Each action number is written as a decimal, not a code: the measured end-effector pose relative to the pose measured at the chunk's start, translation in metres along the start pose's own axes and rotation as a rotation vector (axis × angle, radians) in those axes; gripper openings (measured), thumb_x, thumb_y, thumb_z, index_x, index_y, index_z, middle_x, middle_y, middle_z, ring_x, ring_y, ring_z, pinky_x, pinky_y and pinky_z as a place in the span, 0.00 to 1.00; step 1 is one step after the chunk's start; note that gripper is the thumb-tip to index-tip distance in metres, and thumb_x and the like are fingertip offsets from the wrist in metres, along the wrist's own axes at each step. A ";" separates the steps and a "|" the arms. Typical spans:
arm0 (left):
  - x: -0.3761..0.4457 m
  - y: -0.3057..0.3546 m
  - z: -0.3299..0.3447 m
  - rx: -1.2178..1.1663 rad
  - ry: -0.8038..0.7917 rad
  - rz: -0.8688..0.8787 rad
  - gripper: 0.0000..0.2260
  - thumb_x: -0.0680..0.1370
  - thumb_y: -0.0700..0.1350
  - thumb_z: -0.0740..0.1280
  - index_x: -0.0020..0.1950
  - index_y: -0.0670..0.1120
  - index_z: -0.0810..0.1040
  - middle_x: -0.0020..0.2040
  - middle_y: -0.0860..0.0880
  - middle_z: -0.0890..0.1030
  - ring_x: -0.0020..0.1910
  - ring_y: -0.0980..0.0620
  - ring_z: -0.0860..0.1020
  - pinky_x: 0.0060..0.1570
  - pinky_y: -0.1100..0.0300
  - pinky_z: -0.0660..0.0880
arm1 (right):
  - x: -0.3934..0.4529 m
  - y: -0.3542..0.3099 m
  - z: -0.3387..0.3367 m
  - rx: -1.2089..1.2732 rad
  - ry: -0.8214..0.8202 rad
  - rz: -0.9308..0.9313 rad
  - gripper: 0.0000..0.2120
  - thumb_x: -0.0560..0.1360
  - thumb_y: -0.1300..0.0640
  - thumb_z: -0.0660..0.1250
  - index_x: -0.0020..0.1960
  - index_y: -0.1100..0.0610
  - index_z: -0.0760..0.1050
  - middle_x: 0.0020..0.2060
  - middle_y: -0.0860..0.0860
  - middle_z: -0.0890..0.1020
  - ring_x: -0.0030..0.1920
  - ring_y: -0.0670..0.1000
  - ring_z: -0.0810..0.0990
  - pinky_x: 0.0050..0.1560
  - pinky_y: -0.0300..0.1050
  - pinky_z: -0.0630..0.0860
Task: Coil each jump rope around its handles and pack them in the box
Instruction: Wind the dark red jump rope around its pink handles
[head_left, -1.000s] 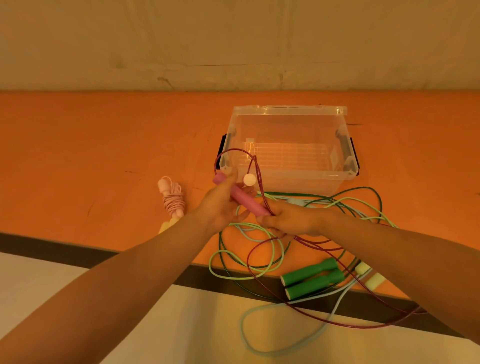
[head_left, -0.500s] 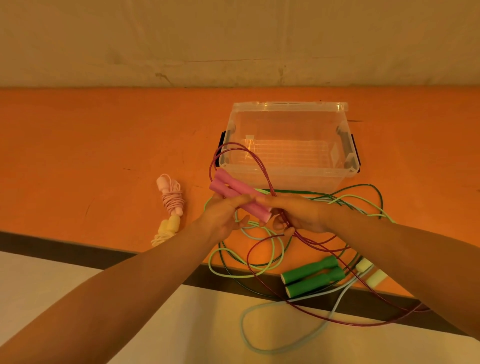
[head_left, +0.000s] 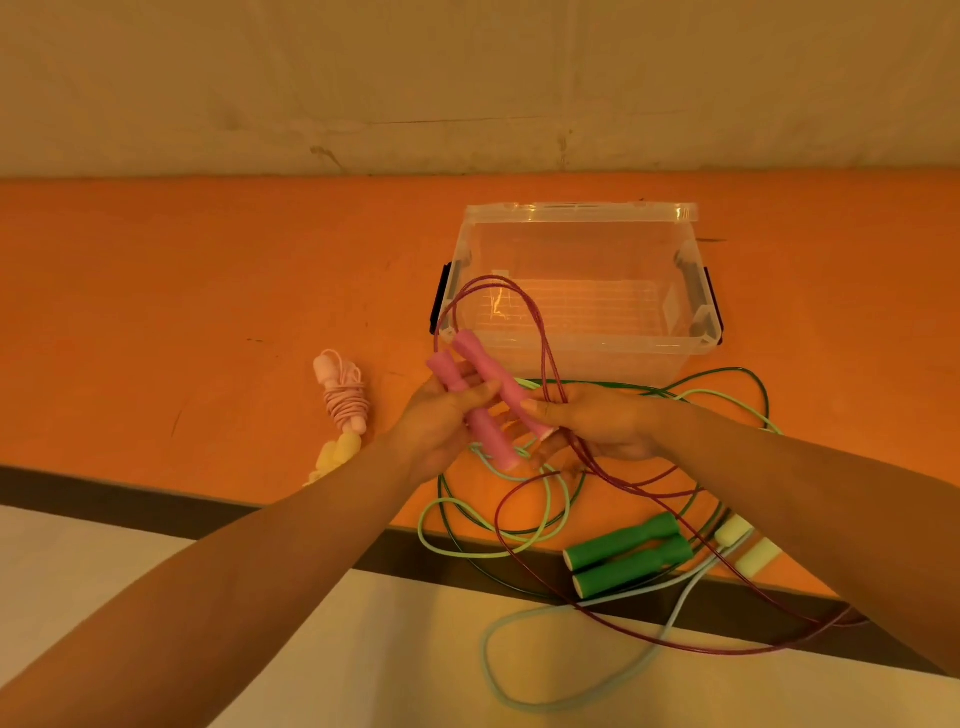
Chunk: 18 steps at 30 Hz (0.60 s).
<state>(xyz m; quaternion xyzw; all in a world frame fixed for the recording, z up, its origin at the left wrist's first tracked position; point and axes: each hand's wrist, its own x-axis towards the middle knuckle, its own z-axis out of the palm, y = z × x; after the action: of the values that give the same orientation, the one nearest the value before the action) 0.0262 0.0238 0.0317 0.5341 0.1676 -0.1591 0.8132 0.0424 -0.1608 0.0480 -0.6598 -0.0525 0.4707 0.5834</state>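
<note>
The orange table (head_left: 156, 312) fills the middle of the frame and holds everything. The clear box (head_left: 582, 223) sits open at upper middle, with nothing in it, ready for ropes. Loose green ropes (head_left: 483, 553) sprawl at lower right, not wound yet. The left hand (head_left: 441, 421) grips both pink handles (head_left: 483, 395) side by side, so the cord can go round them together. The right hand (head_left: 597, 421) pinches the red cord (head_left: 545, 358), likely to guide it. A small pink bundle (head_left: 343, 395) lies wound at the left.
</note>
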 end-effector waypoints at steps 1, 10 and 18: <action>0.000 -0.002 0.002 -0.029 -0.005 -0.006 0.12 0.77 0.35 0.66 0.60 0.39 0.73 0.49 0.42 0.81 0.48 0.47 0.81 0.43 0.50 0.80 | 0.001 -0.001 0.002 0.003 -0.017 0.008 0.17 0.80 0.50 0.59 0.62 0.59 0.74 0.39 0.49 0.85 0.37 0.48 0.83 0.30 0.42 0.77; -0.001 -0.010 0.013 -0.096 0.075 0.003 0.09 0.79 0.37 0.62 0.59 0.38 0.71 0.49 0.42 0.78 0.48 0.47 0.79 0.39 0.56 0.81 | 0.008 0.005 0.004 -0.030 -0.040 0.023 0.16 0.78 0.58 0.65 0.65 0.54 0.69 0.40 0.55 0.79 0.32 0.49 0.79 0.30 0.45 0.78; 0.001 0.021 -0.008 0.078 0.121 0.033 0.44 0.60 0.47 0.78 0.72 0.43 0.62 0.65 0.44 0.73 0.58 0.49 0.77 0.47 0.54 0.78 | 0.006 0.012 -0.011 -0.045 -0.063 0.052 0.11 0.78 0.57 0.64 0.57 0.62 0.74 0.32 0.53 0.74 0.30 0.45 0.71 0.34 0.42 0.75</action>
<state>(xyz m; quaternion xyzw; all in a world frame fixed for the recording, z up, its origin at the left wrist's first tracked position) 0.0356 0.0386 0.0451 0.5766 0.2012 -0.1193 0.7828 0.0472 -0.1685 0.0331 -0.6588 -0.0645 0.5049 0.5540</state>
